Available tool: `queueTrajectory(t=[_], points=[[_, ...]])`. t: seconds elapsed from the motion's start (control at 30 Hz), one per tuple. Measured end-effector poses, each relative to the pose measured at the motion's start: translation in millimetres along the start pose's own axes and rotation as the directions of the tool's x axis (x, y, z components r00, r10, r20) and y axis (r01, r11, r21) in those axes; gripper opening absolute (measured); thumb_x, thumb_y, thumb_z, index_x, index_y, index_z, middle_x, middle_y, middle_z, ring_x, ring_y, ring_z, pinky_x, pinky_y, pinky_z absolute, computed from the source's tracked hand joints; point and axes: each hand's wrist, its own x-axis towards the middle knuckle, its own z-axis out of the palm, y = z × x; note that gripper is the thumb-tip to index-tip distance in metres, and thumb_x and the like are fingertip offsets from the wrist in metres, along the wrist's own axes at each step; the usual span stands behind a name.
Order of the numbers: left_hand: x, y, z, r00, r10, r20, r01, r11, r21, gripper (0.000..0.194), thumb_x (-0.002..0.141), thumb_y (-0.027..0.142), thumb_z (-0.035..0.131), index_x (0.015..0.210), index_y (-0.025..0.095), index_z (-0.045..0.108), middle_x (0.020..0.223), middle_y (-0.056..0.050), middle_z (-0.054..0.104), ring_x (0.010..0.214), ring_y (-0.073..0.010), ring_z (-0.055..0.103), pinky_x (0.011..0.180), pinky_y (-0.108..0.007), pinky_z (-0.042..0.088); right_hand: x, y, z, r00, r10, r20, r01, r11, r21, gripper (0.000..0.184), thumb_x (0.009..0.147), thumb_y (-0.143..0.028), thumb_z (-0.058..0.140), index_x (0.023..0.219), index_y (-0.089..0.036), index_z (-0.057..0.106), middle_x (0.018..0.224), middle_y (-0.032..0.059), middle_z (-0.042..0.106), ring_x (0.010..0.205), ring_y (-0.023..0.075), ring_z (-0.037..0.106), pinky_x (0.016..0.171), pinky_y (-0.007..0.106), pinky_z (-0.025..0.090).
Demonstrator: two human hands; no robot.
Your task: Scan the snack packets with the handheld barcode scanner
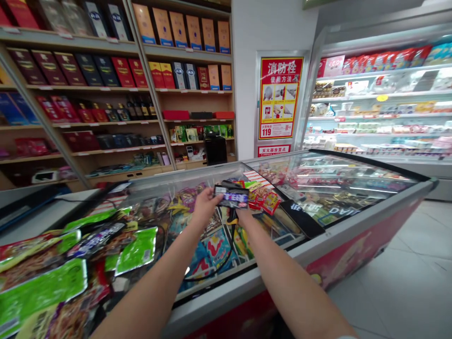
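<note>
My left hand (pixel 206 202) pinches the left end of a small black snack packet (pixel 233 197) with purple and white print, held up above the glass-topped freezer (pixel 219 287). Behind the packet, my right hand (pixel 243 215) is closed around a handheld barcode scanner (pixel 232 217), black with a yellow part; the packet hides most of its fingers. From the scanner's handle a black cable (pixel 231 249) loops down over the glass. Red and yellow snack packets (pixel 263 197) lie on the freezer just beyond and right of my hands.
A heap of snack packets, including a green one (pixel 137 249), covers the near left. Past it sits a pale counter (pixel 28 219). A black sign panel (pixel 303 219) crosses the freezer top. Shelves of boxed goods (pixel 88 70) stand behind; an open refrigerated display (pixel 381 115) is at right.
</note>
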Motion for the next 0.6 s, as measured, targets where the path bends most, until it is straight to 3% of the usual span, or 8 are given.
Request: queueTrajectory(t=[0.03, 0.1, 0.2, 0.27, 0.33, 0.5, 0.6], points=[[11, -3, -20.4, 0.986, 0.032, -0.166, -0.031, 0.999, 0.009, 0.044, 0.047, 0.040, 0.080, 0.076, 0.016, 0.056, 0.064, 0.003, 0.061, 0.059, -0.0121, 0.056, 0.061, -0.026, 0.047, 2, -1, 1, 0.999, 0.028, -0.022, -0.027, 0.999, 0.040, 0.037, 0.083, -0.059, 0.047, 0.080, -0.023, 0.051, 0.054, 0.0004, 0.060, 0.044, 0.0164, 0.058, 0.041, 0.028, 0.049], [29, -15, -53.1, 0.899, 0.105, -0.425, -0.079, 0.994, 0.079, 0.036, 0.054, 0.039, 0.074, 0.076, 0.016, 0.056, 0.062, 0.003, 0.059, 0.059, -0.0122, 0.055, 0.060, -0.025, 0.046, 4, -4, 3, 0.993, 0.104, -0.056, -0.095, 0.985, 0.143, 0.040, 0.083, -0.061, 0.047, 0.073, -0.022, 0.048, 0.051, -0.0005, 0.056, 0.039, 0.0142, 0.053, 0.037, 0.026, 0.046], [44, -40, -77.1, 0.808, 0.118, -0.577, 0.039, 0.967, 0.251, 0.020, 0.063, 0.030, 0.066, 0.073, 0.016, 0.056, 0.061, 0.001, 0.059, 0.061, -0.0144, 0.058, 0.060, -0.026, 0.046, 3, -8, 1, 0.986, 0.150, -0.068, -0.134, 0.972, 0.195, 0.040, 0.082, -0.059, 0.051, 0.069, -0.021, 0.045, 0.047, -0.0029, 0.052, 0.034, 0.0109, 0.046, 0.033, 0.023, 0.042], [46, -57, -79.7, 0.795, 0.102, -0.598, 0.158, 0.917, 0.365, 0.012, 0.066, 0.026, 0.062, 0.071, 0.017, 0.056, 0.062, -0.001, 0.060, 0.064, -0.0170, 0.059, 0.063, -0.028, 0.048, 1, -13, -5, 0.992, 0.117, -0.048, -0.108, 0.981, 0.159, 0.039, 0.080, -0.057, 0.055, 0.070, -0.021, 0.045, 0.048, -0.0035, 0.053, 0.034, 0.0103, 0.047, 0.033, 0.022, 0.042], [45, -70, -77.4, 0.814, 0.132, -0.565, 0.189, 0.861, 0.472, 0.011, 0.069, 0.024, 0.060, 0.076, 0.016, 0.059, 0.070, -0.004, 0.064, 0.071, -0.0196, 0.062, 0.069, -0.031, 0.049, -1, -18, -12, 0.994, 0.107, 0.001, -0.107, 0.990, 0.091, 0.039, 0.078, -0.057, 0.060, 0.072, -0.020, 0.047, 0.047, -0.0041, 0.053, 0.033, 0.0097, 0.047, 0.031, 0.021, 0.040], [40, -82, -73.1, 0.898, 0.189, -0.397, 0.109, 0.780, 0.616, 0.017, 0.075, 0.019, 0.054, 0.089, 0.016, 0.064, 0.089, -0.010, 0.070, 0.087, -0.0242, 0.064, 0.082, -0.035, 0.048, -9, -29, -21, 0.973, 0.222, 0.060, -0.225, 0.973, 0.053, 0.036, 0.081, -0.053, 0.059, 0.078, -0.019, 0.049, 0.048, -0.0034, 0.055, 0.033, 0.0096, 0.048, 0.032, 0.021, 0.042], [42, -83, -73.9, 0.913, 0.182, -0.366, 0.067, 0.816, 0.574, 0.026, 0.071, 0.011, 0.056, 0.094, 0.017, 0.065, 0.091, -0.009, 0.070, 0.090, -0.0245, 0.065, 0.085, -0.036, 0.048, -13, -27, -14, 0.966, 0.241, 0.092, -0.242, 0.970, 0.002, 0.037, 0.081, -0.054, 0.058, 0.074, -0.019, 0.048, 0.046, -0.0039, 0.053, 0.032, 0.0088, 0.046, 0.031, 0.021, 0.041]])
